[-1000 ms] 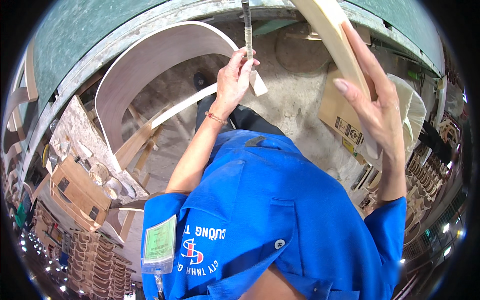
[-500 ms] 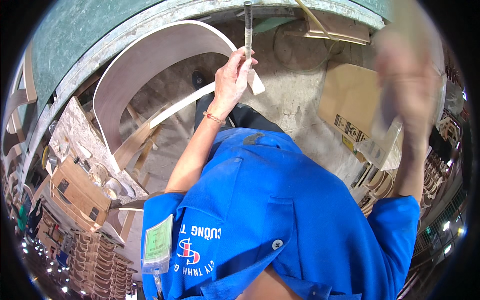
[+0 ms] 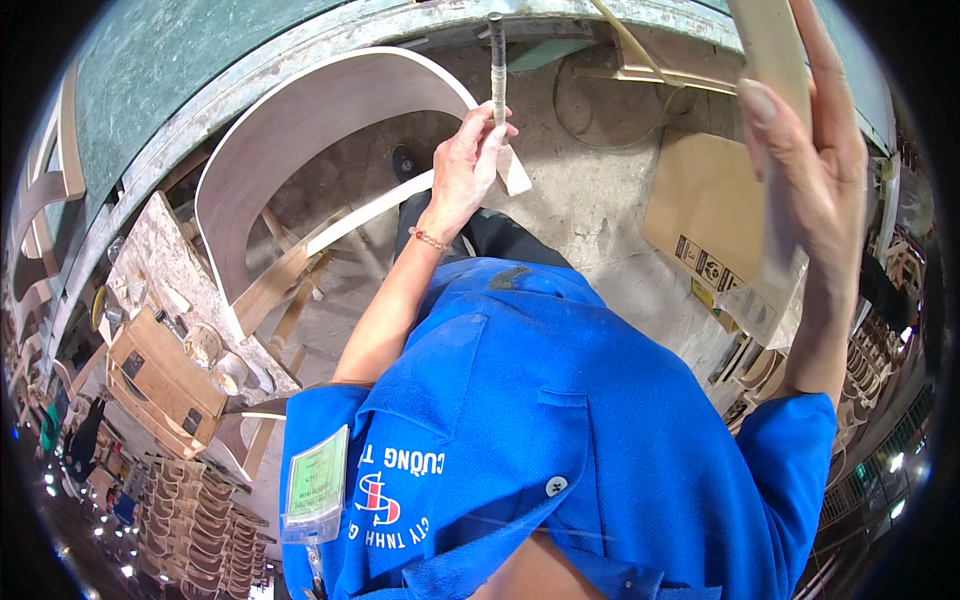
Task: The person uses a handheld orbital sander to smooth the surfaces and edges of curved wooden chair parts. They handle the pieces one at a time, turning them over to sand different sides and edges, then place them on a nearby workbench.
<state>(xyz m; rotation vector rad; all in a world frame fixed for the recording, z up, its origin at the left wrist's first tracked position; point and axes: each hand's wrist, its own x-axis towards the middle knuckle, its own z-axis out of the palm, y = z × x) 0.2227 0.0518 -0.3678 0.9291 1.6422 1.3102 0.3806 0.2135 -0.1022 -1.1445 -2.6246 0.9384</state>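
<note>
My left hand (image 3: 465, 165) is closed around a slim rod (image 3: 498, 70) with a dark upper end and a pale wrapped lower part. Just beyond the fingers shows the pale end (image 3: 514, 172) of a wooden piece. A large bent wood panel (image 3: 290, 130) curves round to the left of this hand. From its lower end, a wooden strip (image 3: 340, 228) runs up to my wrist. Raised at the right, my right hand (image 3: 825, 165) holds a long flat wooden piece (image 3: 772, 45), thumb on one side and fingers along the other. That piece's lower part is blurred.
A green-topped bench (image 3: 160, 110) with a worn pale edge spans the far side. Cardboard (image 3: 705, 195) stands on the floor at right. Cups (image 3: 203, 345) and a wooden panel (image 3: 165, 380) lie on a board at left. Stacked curved wood parts (image 3: 190, 515) fill the lower left.
My right hand was a smear of motion and now shows more sharply, with its wooden piece swung slightly. My left hand keeps its grip on the rod; the whole view has shifted slightly.
</note>
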